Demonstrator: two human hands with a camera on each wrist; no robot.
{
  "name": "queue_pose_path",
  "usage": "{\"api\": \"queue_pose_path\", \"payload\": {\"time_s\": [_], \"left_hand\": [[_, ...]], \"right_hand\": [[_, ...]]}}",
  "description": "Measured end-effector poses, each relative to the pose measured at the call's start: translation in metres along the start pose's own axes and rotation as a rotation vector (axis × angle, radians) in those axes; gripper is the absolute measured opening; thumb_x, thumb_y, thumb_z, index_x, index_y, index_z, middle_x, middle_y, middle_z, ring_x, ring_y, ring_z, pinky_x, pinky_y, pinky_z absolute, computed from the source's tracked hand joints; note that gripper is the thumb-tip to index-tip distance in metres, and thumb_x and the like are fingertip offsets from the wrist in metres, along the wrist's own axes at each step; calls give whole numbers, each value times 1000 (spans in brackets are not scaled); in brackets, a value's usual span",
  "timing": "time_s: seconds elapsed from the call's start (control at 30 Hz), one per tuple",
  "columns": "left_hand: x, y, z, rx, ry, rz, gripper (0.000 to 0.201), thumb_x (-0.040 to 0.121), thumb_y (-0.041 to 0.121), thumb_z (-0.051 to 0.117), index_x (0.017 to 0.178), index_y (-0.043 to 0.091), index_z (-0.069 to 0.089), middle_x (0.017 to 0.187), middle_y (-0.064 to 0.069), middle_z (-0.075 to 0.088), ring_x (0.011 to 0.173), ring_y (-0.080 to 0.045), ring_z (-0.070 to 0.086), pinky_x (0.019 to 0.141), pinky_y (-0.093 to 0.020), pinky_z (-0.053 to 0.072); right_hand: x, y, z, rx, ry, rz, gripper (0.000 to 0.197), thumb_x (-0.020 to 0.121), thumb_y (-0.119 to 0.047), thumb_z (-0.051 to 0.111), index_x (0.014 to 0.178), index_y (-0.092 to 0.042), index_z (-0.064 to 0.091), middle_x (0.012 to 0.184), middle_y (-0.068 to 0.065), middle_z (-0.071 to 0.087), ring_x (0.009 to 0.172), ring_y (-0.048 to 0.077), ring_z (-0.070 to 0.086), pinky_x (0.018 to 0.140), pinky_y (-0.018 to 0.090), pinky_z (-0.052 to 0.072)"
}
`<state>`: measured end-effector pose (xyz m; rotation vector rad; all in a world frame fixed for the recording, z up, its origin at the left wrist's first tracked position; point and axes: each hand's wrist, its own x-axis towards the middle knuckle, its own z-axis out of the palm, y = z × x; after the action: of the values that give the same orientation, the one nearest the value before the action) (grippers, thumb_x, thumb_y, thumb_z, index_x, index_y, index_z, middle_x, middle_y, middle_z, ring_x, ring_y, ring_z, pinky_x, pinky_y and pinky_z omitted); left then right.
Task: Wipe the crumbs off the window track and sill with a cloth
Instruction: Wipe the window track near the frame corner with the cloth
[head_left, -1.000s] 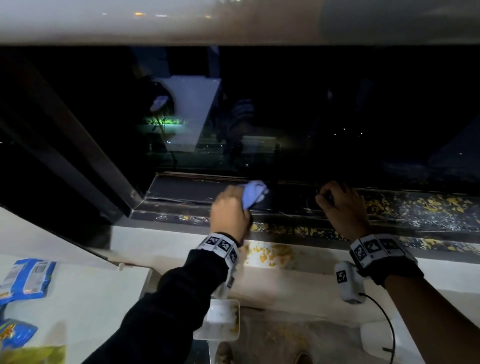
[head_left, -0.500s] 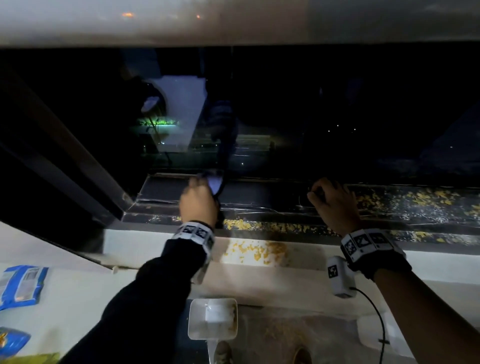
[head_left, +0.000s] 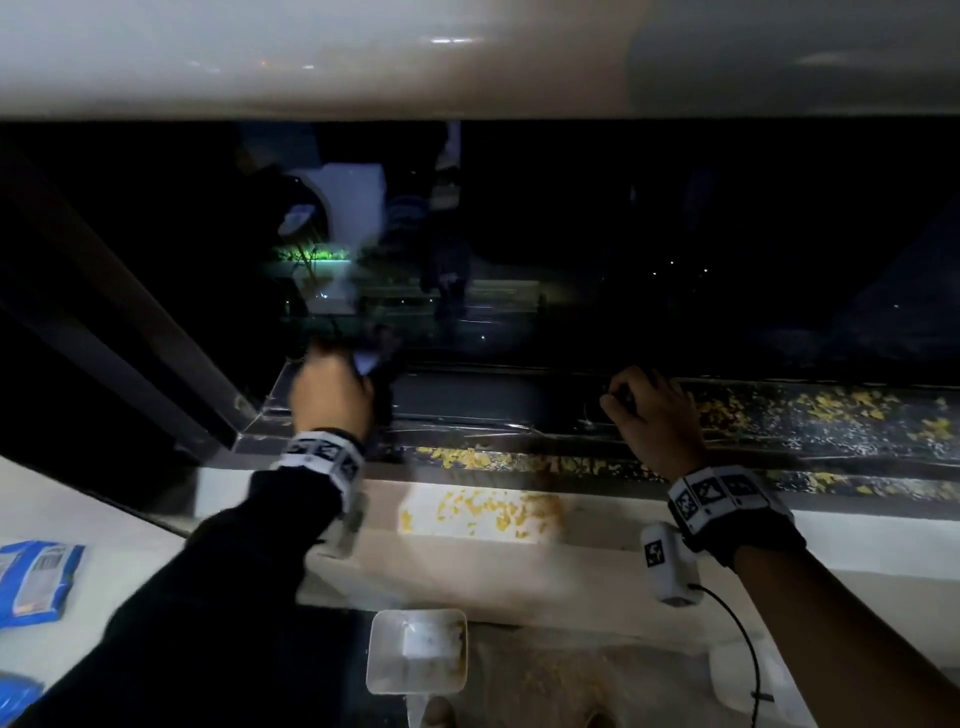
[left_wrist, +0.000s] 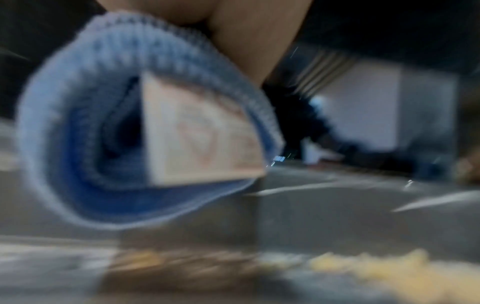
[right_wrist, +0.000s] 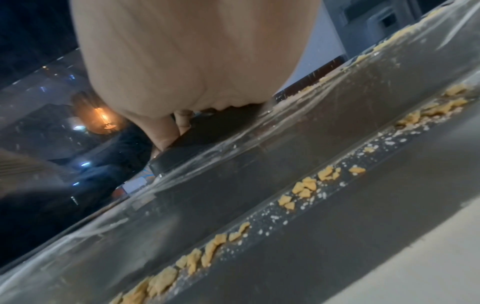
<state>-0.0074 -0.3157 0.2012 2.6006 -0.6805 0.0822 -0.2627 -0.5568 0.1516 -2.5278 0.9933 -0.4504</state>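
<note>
My left hand (head_left: 337, 382) grips a folded blue cloth (head_left: 367, 361) at the far left end of the dark window track (head_left: 519, 400), close to the frame corner. The left wrist view shows the cloth (left_wrist: 85, 133) with its white label (left_wrist: 197, 139) just above the metal, blurred by motion. My right hand (head_left: 649, 410) rests mid-track, bent fingertips (right_wrist: 162, 139) pressing on a dark rail and holding nothing. Yellow crumbs (head_left: 857, 410) litter the track right of that hand. More crumbs fill the front channel (head_left: 483, 460) and lie in a patch on the white sill (head_left: 493, 512).
A white dustpan (head_left: 415, 652) sits below the sill, between my arms. Blue snack packets (head_left: 36, 577) lie on the white counter at the left. Dark window glass (head_left: 675, 260) rises right behind the track. A slanted dark frame post (head_left: 130, 332) bounds the left end.
My left hand has swept the cloth leftward along the track, from the middle to its left end. The right hand has stayed in place.
</note>
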Motion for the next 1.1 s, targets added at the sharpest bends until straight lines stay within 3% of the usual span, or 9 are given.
{"api": "queue_pose_path", "payload": {"time_s": [0.1,0.33,0.43,0.5,0.57,0.63,0.73,0.9,1.1], "left_hand": [[3,-10,9,97,-19,-59,28,77,14,69,101,1,61,107,-25,56,89,-46,61,75,-49,50],[-45,99,83,41,-143,204,34,76,7,57,108,13,60,108,-13,58,92,-36,61,72,-40,47],[-71,147,92,-46,-259,387,36,82,12,55,118,12,59,120,-12,57,95,-38,60,73,-40,46],[-69,148,92,-147,-337,489,37,82,16,57,119,14,61,119,-11,60,95,-38,61,74,-39,47],[-49,128,81,-154,-366,547,39,77,17,57,114,24,64,105,-4,67,94,-28,65,75,-30,49],[-22,105,64,-132,-277,504,41,74,12,55,111,27,65,91,-1,71,84,-22,68,69,-23,49],[-9,93,48,-129,-59,482,38,74,7,59,111,15,65,104,-16,65,84,-36,65,65,-33,49],[-43,133,83,21,-258,507,37,73,7,59,109,16,64,112,-11,59,85,-39,63,67,-40,50],[-59,140,87,-12,-331,605,31,76,13,59,105,19,65,107,-6,55,82,-38,62,65,-43,51]], "right_hand": [[0,-1,1,2,7,17,17,89,-38,54,97,-23,55,107,6,60,102,33,51,85,41,35],[1,-3,-2,5,-31,25,17,89,-37,56,99,-22,55,110,5,58,104,31,50,85,39,31],[2,-2,-4,-10,-55,29,38,79,-40,47,111,-20,56,120,10,57,110,34,49,88,41,32],[2,-2,-6,1,-78,20,50,72,-38,46,117,-19,55,125,11,55,114,35,48,90,41,32],[2,-1,-8,34,-79,13,46,73,-41,48,114,-21,55,122,6,57,113,32,49,88,38,30],[1,1,-10,82,-64,8,38,75,-45,51,106,-24,54,114,1,59,108,28,51,85,36,29],[0,2,-10,125,-74,12,33,79,-43,57,105,-24,52,112,-1,58,108,25,51,84,34,27],[1,4,-7,116,-87,6,31,82,-40,63,105,-21,55,113,2,58,110,29,50,89,39,31],[2,2,-5,74,-59,-15,32,80,-33,63,108,-20,54,117,4,58,110,32,49,87,39,31]]}}
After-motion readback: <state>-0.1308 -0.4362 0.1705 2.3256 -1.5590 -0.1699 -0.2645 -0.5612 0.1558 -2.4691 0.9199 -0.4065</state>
